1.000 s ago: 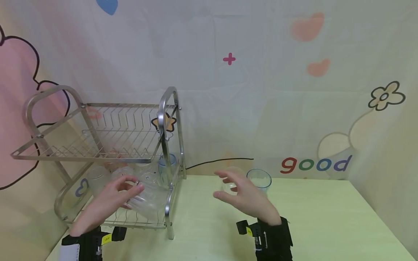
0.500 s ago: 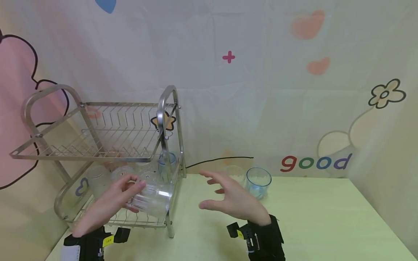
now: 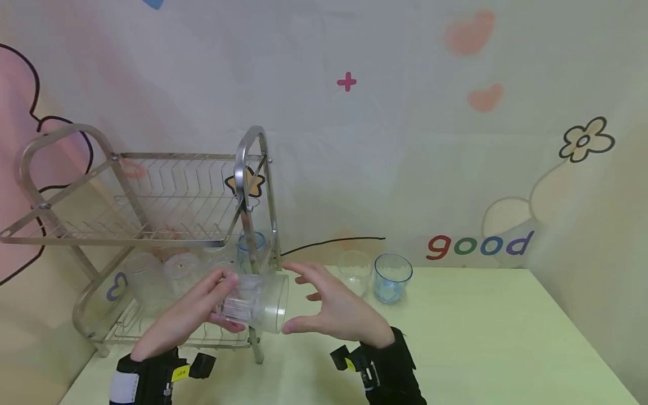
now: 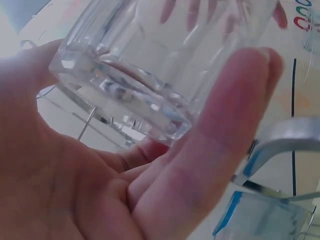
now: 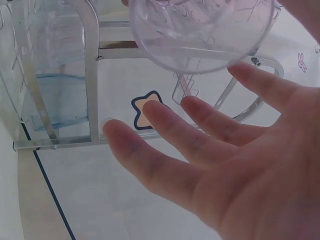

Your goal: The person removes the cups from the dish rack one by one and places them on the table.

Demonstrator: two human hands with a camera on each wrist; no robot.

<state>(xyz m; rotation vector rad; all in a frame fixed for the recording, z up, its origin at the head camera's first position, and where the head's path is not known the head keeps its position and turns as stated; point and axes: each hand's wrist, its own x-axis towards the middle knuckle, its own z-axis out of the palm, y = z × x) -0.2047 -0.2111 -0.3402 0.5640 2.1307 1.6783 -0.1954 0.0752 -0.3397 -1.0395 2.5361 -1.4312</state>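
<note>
A clear glass [image 3: 262, 304] lies sideways in my left hand [image 3: 194, 309], which grips it round the base end. In the left wrist view the thumb and fingers curl about the thick bottom of the glass [image 4: 150, 65]. Its mouth faces right, toward my right hand [image 3: 339, 312]. That hand is spread, fingers extended and thumb apart, right beside the rim. From the right wrist, one fingertip appears at the glass's rim [image 5: 195, 71]; whether it touches, I cannot tell.
A two-tier metal dish rack [image 3: 152, 243] stands at the left, its lower tier bearing several glasses, including a frosted-looking one [image 3: 147, 278] and a blue one [image 3: 252, 247]. On the table [image 3: 481, 337], a clear glass [image 3: 355, 273] and a blue-rimmed glass [image 3: 392, 279] stand near the wall.
My left hand has brought the glass rightward, out from the rack's lower tier. My right hand has moved left to the rim, away from the two glasses on the table.
</note>
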